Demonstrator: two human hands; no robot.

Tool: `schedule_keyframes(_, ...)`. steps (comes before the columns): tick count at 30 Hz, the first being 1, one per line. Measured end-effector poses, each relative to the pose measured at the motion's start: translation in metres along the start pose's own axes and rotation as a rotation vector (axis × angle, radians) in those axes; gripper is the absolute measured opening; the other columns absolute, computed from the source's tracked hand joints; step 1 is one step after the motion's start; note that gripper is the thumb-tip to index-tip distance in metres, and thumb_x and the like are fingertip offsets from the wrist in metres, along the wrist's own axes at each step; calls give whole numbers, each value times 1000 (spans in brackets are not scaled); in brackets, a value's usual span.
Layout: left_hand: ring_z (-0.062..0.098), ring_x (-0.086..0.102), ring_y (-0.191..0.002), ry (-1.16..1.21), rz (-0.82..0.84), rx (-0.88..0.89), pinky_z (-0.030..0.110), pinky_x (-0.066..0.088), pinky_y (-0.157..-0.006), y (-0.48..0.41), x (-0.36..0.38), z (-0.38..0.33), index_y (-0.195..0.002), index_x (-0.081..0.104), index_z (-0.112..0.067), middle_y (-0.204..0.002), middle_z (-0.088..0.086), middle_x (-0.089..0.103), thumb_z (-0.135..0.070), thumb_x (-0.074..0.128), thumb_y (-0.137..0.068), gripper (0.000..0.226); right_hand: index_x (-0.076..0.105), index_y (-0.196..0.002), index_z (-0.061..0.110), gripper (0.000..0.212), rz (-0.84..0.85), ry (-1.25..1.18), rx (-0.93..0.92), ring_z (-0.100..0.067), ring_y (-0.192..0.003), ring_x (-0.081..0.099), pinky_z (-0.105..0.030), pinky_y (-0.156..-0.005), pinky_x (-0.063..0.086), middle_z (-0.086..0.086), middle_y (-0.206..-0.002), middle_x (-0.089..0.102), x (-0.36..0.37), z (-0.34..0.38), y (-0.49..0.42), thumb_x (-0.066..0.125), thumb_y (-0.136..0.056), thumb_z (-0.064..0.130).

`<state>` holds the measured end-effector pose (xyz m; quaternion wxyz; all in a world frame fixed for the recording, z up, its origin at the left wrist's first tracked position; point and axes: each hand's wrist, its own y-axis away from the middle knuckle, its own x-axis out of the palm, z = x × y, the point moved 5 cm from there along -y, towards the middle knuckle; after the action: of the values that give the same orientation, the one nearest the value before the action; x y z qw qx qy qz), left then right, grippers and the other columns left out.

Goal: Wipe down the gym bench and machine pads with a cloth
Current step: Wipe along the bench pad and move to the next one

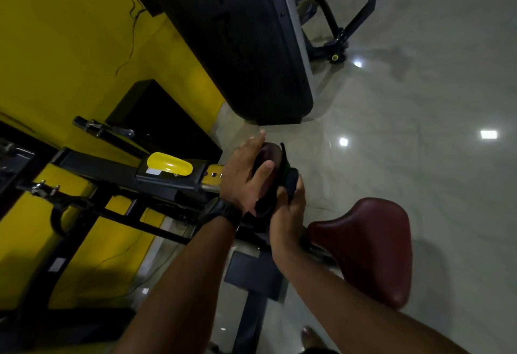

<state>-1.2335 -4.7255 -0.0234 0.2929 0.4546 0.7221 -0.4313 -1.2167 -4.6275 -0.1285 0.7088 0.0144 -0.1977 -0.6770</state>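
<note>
Cloth (291,183), judged soft and limp, is gripped bunched by the right hand (288,213) at mid-frame; the firm, slick-looking maroon pad (267,150) is steadied by the flat-fingered left hand (242,176).

I count two hands in view: my left hand (243,177) and my right hand (288,213). Cloth (289,183): one, dark. Maroon pads: two, namely the roller pad (268,152) and the seat pad (369,247). Wristwatch (221,211): one. Yellow cover (169,163): one.
</note>
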Motion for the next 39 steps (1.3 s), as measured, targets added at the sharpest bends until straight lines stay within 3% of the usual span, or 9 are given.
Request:
schedule_keyframes(3, 20, 47, -137, -11, -4, 26, 23, 30, -114, -2, 2, 2, -139, 61, -12, -142, 6, 60, -44, 40, -98, 56, 21, -160, 31, 62, 59, 156, -203, -11, -153, 15, -6, -114, 11, 0, -169, 14, 2, 27, 15, 46, -103, 40)
schedule_keyframes(7, 21, 48, -136, 84, -54, -12, 29, 33, -115, -1, 2, 5, -133, 64, -4, -139, 13, 62, -37, 39, -97, 54, 22, -158, 34, 63, 38, 254, -352, -16, -151, 27, -29, -117, 28, -2, -167, 25, 15, 50, -21, 37, -99, 50)
schedule_keyframes(13, 20, 47, -140, 64, -29, 1, 29, 31, -117, -1, 2, 8, -134, 65, -9, -140, 7, 62, -33, 36, -99, 52, 22, -161, 32, 58, 10, 129, 53, -19, -151, 28, -39, -121, 29, 2, -167, 24, 5, 16, -20, 44, -107, 39)
schedule_keyframes(19, 13, 43, -140, 100, -36, -7, 19, 28, -117, 0, 2, 8, -135, 64, -7, -141, 1, 58, -27, 37, -92, 54, 24, -160, 28, 64, 26, 236, -266, -16, -150, 29, -35, -119, 32, -1, -166, 27, 14, 54, -21, 39, -101, 46)
schedule_keyframes(24, 20, 47, -140, 70, -39, 12, 23, 30, -118, 1, 2, 7, -132, 66, -6, -140, 8, 62, -24, 39, -92, 52, 25, -160, 35, 56, 21, 152, 127, -23, -141, 44, -39, -110, 41, 0, -162, 33, 5, 22, -39, 41, -106, 43)
schedule_keyframes(28, 23, 48, -139, 71, -55, 16, 31, 33, -118, -1, 1, 7, -133, 65, -5, -141, 10, 61, -24, 38, -93, 52, 20, -161, 29, 64, 5, 227, -103, -20, -151, 27, -39, -120, 30, -2, -168, 20, 12, 45, 2, 39, -103, 47)
schedule_keyframes(31, 22, 48, -139, 63, -66, 17, 30, 34, -117, -1, 1, 7, -133, 64, -5, -139, 10, 62, -24, 38, -93, 52, 26, -159, 29, 65, 17, 292, -252, -20, -147, 35, -41, -115, 38, -2, -165, 29, 17, 56, -23, 39, -99, 48)
schedule_keyframes(36, 20, 48, -139, 20, -55, 18, 21, 29, -117, -1, 1, 5, -132, 67, -5, -138, 9, 63, -24, 39, -91, 52, 28, -158, 37, 57, 42, 174, 119, -23, -135, 50, -44, -109, 44, 0, -157, 41, 6, 12, -56, 41, -103, 47)
schedule_keyframes(39, 21, 47, -140, 0, -51, 16, 21, 29, -117, -1, -1, 3, -133, 66, -6, -139, 8, 63, -23, 39, -90, 54, 23, -161, 31, 58, 22, 173, 75, -20, -148, 34, -31, -114, 31, -1, -166, 27, 6, 18, -17, 43, -106, 39)
